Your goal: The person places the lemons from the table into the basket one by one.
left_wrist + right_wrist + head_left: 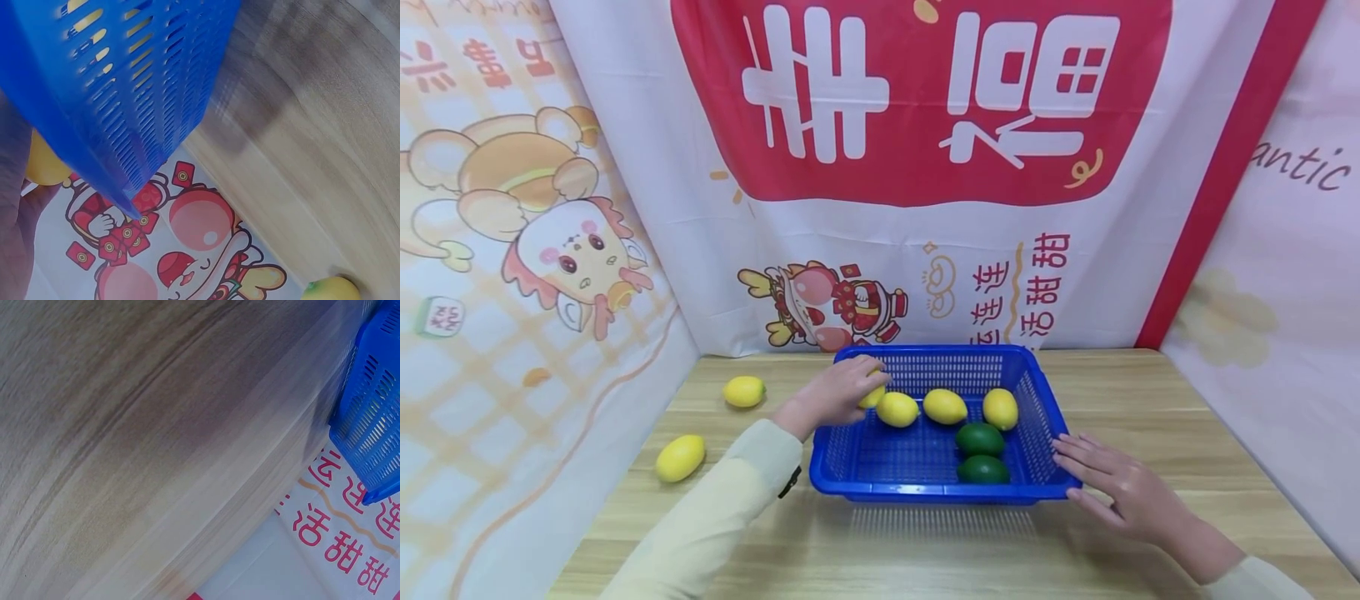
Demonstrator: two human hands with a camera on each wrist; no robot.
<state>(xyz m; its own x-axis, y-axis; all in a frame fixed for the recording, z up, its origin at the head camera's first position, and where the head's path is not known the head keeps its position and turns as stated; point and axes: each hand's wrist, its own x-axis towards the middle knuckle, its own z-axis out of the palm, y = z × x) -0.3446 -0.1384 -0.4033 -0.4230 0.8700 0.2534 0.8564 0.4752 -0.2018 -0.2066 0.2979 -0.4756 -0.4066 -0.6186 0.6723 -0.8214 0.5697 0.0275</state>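
Note:
In the head view my left hand (841, 390) grips a yellow lemon (872, 397) just inside the left wall of a blue plastic basket (895, 490). The left wrist view also has this lemon (45, 164) between the fingers, partly behind the basket rim. Three more lemons lie along the back of the basket: one lemon (897, 410) close by the held one, a middle lemon (945, 407) and a right lemon (1001, 409). Two dark green fruits (980, 440) sit in front of them. My right hand (1116, 482) rests its outstretched fingers against the basket's right rim.
Two lemons lie on the wooden table (790, 542) left of the basket: a farther lemon (744, 392) and a nearer lemon (681, 458). A printed cloth backdrop (925, 250) rises right behind the basket, with cloth walls at both sides.

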